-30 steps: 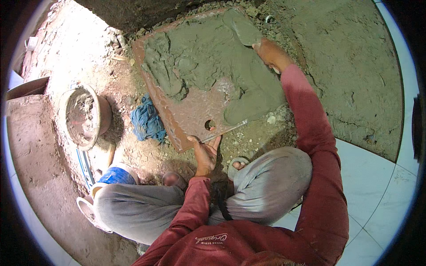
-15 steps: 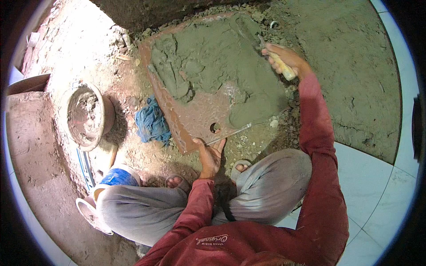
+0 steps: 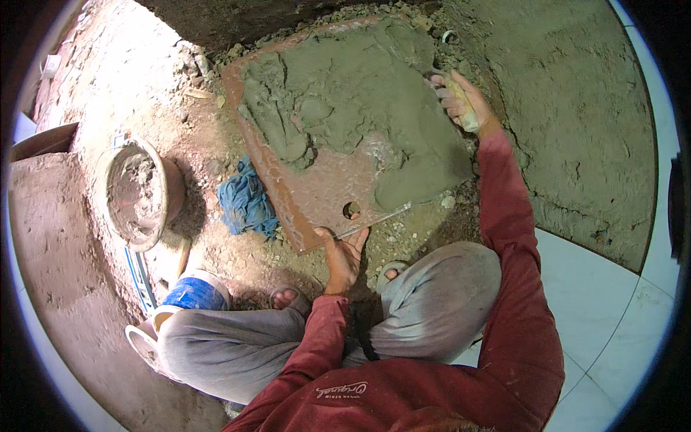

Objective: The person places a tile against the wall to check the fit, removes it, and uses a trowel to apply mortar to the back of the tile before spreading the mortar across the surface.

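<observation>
My right hand (image 3: 466,101) is closed round the pale yellow handle (image 3: 468,119) of a trowel, at the far right edge of a brown tile (image 3: 277,205). Wet mortar on the tile makes the trowel's blade hard to pick out. Grey-green mortar (image 3: 360,93) covers most of the tile, rough at the left and smoother at the right. Bare brown surface shows along the left side and near the front, around a round hole (image 3: 351,210). At the near edge my left hand (image 3: 344,263) grips the tile, its thumb at the corner and fingers along the edge.
Left of the tile lies a crumpled blue cloth (image 3: 247,199). A mortar-smeared bucket (image 3: 173,191) stands farther left, with a blue-and-white pail (image 3: 196,291) by my left knee. Rough mortared floor (image 3: 576,122) and white tiles (image 3: 586,288) extend on the right. A wall (image 3: 237,18) borders the far side.
My right hand has drawn the trowel slightly nearer and to the right along the tile's far right edge. My left hand stays at the near edge.
</observation>
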`<state>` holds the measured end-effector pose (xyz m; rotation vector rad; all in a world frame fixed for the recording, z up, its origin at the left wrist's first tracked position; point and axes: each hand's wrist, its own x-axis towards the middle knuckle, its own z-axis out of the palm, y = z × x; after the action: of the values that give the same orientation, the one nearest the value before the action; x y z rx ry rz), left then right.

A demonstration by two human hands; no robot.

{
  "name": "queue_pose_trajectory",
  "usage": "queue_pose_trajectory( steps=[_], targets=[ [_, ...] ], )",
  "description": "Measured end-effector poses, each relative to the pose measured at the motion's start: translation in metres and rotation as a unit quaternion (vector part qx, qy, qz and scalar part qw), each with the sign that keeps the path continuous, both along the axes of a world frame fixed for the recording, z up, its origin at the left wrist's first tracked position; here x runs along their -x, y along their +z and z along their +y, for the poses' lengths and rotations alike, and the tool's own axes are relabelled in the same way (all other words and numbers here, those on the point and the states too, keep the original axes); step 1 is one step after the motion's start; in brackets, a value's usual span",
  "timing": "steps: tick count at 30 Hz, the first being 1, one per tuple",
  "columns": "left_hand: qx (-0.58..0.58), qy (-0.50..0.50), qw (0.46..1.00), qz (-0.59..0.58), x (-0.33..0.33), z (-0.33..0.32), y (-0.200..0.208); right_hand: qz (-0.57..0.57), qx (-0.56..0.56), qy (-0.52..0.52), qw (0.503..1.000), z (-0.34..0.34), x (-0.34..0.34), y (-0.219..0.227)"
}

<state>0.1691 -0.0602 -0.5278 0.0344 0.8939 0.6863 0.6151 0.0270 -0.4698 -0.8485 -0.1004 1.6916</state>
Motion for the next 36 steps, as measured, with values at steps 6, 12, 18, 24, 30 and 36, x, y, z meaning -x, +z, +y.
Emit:
queue_pose_trajectory(
  steps=[6,12,18,24,30,36],
  targets=[
    [-0.002,-0.002,1.000,0.002,0.005,0.000,0.000,-0.110,0.058,0.094,0.988,0.051,0.036,0.016],
    [-0.018,0.008,1.000,0.000,-0.003,0.001,0.007,-0.295,0.090,0.141,0.941,0.087,0.107,0.025],
    [-0.020,0.011,1.000,-0.005,0.001,0.002,0.005,-0.451,0.080,0.218,0.862,0.106,0.140,0.040],
    [-0.014,0.014,1.000,-0.019,0.000,0.000,0.002,-0.385,0.095,0.141,0.907,0.092,0.098,0.056],
    [-0.013,0.007,1.000,-0.023,0.004,0.004,0.007,-0.265,0.086,0.198,0.940,0.122,0.132,0.035],
    [-0.017,0.017,1.000,-0.015,0.003,0.001,0.003,-0.285,0.077,0.273,0.916,0.128,0.171,0.043]
  ],
)
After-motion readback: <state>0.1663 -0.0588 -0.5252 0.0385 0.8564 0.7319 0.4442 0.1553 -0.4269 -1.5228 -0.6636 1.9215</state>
